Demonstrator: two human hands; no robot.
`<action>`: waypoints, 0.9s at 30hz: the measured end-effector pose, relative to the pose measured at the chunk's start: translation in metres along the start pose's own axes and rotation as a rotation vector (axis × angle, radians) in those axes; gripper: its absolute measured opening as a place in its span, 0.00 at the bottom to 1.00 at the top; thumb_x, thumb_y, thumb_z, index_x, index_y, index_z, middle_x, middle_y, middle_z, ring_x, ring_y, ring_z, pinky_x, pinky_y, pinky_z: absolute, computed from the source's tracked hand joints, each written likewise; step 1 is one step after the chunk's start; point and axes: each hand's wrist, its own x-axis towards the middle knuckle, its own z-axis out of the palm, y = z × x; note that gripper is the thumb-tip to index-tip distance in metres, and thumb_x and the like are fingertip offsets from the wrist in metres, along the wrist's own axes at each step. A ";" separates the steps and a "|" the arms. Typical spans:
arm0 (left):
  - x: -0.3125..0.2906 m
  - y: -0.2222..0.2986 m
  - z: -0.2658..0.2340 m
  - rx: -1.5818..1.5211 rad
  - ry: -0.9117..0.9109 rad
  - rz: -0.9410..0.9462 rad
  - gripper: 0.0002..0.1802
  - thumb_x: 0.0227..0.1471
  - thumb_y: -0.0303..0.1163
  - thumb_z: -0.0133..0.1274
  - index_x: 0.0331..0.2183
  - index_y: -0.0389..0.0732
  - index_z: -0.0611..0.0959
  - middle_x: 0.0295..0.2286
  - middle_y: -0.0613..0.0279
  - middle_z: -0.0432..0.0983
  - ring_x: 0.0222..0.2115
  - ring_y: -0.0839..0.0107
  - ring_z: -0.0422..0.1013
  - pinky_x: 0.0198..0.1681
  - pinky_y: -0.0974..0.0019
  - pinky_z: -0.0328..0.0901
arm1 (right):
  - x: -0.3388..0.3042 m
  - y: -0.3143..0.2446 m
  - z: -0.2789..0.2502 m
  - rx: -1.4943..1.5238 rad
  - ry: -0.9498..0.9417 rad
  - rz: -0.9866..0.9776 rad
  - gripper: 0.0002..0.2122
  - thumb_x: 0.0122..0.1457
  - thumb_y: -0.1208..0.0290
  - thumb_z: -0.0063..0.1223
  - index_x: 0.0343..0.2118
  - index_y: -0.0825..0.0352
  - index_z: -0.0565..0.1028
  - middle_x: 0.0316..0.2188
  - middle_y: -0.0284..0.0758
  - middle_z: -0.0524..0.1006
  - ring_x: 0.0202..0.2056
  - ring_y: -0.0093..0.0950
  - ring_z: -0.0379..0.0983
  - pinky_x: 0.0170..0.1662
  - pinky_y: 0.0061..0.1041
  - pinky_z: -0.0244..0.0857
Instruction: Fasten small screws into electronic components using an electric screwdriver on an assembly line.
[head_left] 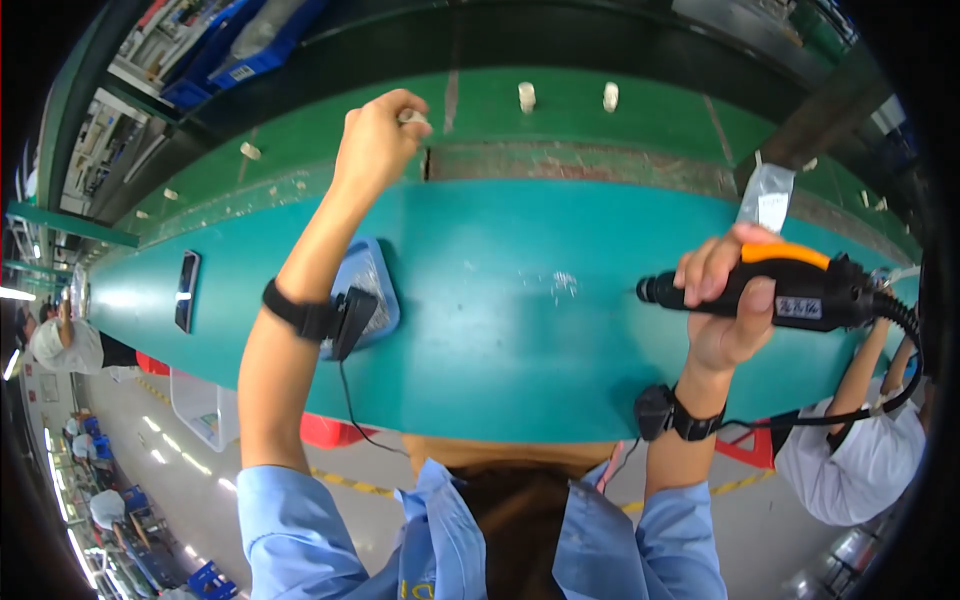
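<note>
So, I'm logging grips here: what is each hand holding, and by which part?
The right hand grips the black-and-orange power tool around its body. The left hand pinches a small white part in its fingers.

Light blue rolled sleeves (300, 520), black cabled wrist straps (300, 312), bare hands (378, 140)

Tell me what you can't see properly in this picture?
- Head view: the small pale piece in the left hand is mostly hidden by the fingers, so its shape is unclear.
- The tip of the black and orange power tool in the right hand is too small to make out.
- The blue tray is partly covered by the left forearm and wrist strap.
- The two white pieces on the green belt are too small to identify.
</note>
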 end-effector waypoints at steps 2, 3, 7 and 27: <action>-0.055 0.048 0.001 -0.057 -0.188 0.154 0.08 0.42 0.21 0.54 0.30 0.35 0.80 0.26 0.47 0.77 0.28 0.51 0.74 0.33 0.59 0.69 | 0.001 -0.001 -0.003 0.008 0.000 0.028 0.24 0.58 0.51 0.46 0.47 0.69 0.65 0.19 0.28 0.64 0.19 0.20 0.61 0.26 0.23 0.59; -0.085 0.058 0.010 -0.092 -0.251 0.263 0.08 0.42 0.20 0.53 0.31 0.35 0.79 0.26 0.48 0.77 0.28 0.52 0.74 0.33 0.59 0.69 | 0.001 -0.001 -0.004 0.028 -0.009 0.028 0.24 0.58 0.51 0.46 0.47 0.69 0.66 0.19 0.28 0.64 0.20 0.20 0.61 0.26 0.23 0.59; -0.171 0.081 0.040 -0.210 -0.419 0.248 0.11 0.43 0.20 0.56 0.34 0.36 0.79 0.31 0.53 0.76 0.30 0.54 0.74 0.33 0.60 0.70 | 0.003 0.000 0.002 0.078 -0.029 0.031 0.24 0.58 0.50 0.45 0.46 0.69 0.67 0.19 0.28 0.64 0.20 0.20 0.61 0.27 0.24 0.59; -0.194 0.078 0.030 -0.327 -0.272 0.151 0.22 0.44 0.28 0.59 0.43 0.35 0.74 0.37 0.54 0.73 0.31 0.57 0.73 0.32 0.58 0.69 | -0.004 0.014 0.007 0.178 -0.073 -0.023 0.23 0.59 0.51 0.44 0.46 0.68 0.68 0.20 0.29 0.66 0.20 0.22 0.62 0.28 0.26 0.61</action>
